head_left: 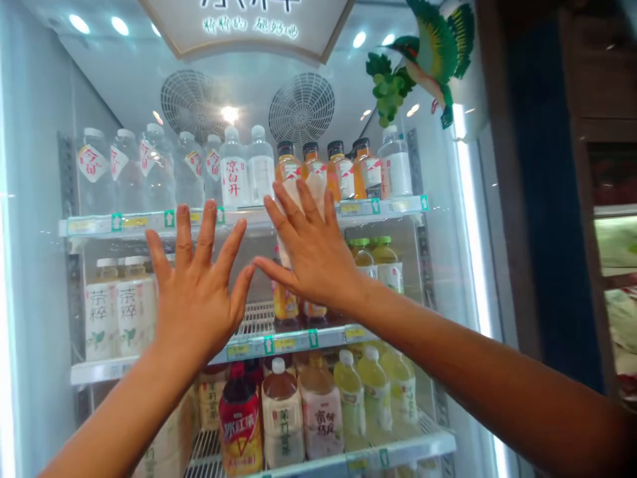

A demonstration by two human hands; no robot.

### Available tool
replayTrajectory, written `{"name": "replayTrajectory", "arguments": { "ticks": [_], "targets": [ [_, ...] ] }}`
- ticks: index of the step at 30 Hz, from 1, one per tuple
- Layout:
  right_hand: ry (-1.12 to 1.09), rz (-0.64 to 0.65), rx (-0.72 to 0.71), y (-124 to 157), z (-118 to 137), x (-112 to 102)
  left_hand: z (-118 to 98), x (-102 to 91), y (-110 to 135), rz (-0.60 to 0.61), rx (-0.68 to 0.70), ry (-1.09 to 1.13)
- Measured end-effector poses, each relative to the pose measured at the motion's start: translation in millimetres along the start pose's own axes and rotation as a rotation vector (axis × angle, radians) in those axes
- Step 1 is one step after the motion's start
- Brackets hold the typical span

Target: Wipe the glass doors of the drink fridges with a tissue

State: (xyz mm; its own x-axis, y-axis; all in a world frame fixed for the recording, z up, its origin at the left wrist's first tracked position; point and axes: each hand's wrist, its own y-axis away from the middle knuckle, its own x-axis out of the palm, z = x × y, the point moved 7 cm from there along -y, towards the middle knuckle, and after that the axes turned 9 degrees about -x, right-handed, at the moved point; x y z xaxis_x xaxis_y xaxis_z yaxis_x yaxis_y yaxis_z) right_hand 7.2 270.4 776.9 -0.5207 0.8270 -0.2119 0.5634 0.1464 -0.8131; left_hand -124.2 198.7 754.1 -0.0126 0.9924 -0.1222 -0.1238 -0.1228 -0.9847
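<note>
Both arms reach forward toward a lit drinks fridge with a glass front. My left hand [196, 292] is raised with its fingers spread, in front of the middle shelf [293, 342]. Beside it, my right hand [313, 249] is also spread, covering part of the upper shelf [134, 222]; the two thumbs nearly meet. Neither hand holds anything. Both palms face the glass, and the right hand appears to rest on it, with a faint reflection near its fingertips. Behind my left hand stand white-labelled tea bottles [132, 312]. Orange drink bottles [341, 172] stand above my right hand.
Clear water bottles [156, 166] line the upper shelf. The bottom shelf holds a red-labelled iced tea bottle [240, 421], a pink-labelled bottle [320, 411] and yellow-green bottles [374, 392]. A bird sticker [432, 60] is at the upper right. A sign [253, 26] hangs above. Dark shelving is at right.
</note>
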Motion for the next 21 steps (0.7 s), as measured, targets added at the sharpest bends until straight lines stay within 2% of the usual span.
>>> {"name": "replayTrajectory", "arguments": {
  "ticks": [3, 7, 10, 13, 18, 21],
  "targets": [
    [-0.076, -0.067, 0.06, 20.2, 13.8, 3.6, -7.6, -1.2, 27.8, 0.022, -0.087, -0.029],
    [-0.199, -0.058, 0.036, 71.5, 62.7, 14.4, -18.5, 1.1, 84.3, 0.085, -0.166, -0.074],
    [-0.278, -0.075, 0.072, 92.9, 83.7, 16.8, -21.5, 3.2, 125.3, 0.135, -0.228, -0.112],
    [-0.31, -0.093, 0.147, 105.1, 95.0, 21.0, -18.1, 2.7, 153.7, 0.16, -0.304, -0.131],
    [-0.262, -0.06, 0.155, 146.9, 138.5, 28.0, -3.2, 4.2, 191.5, 0.247, -0.365, -0.157],
    [-0.216, -0.004, 0.207, 149.2, 146.0, 29.9, 8.8, 1.2, 206.1, 0.234, -0.361, -0.122]
  ]
}}
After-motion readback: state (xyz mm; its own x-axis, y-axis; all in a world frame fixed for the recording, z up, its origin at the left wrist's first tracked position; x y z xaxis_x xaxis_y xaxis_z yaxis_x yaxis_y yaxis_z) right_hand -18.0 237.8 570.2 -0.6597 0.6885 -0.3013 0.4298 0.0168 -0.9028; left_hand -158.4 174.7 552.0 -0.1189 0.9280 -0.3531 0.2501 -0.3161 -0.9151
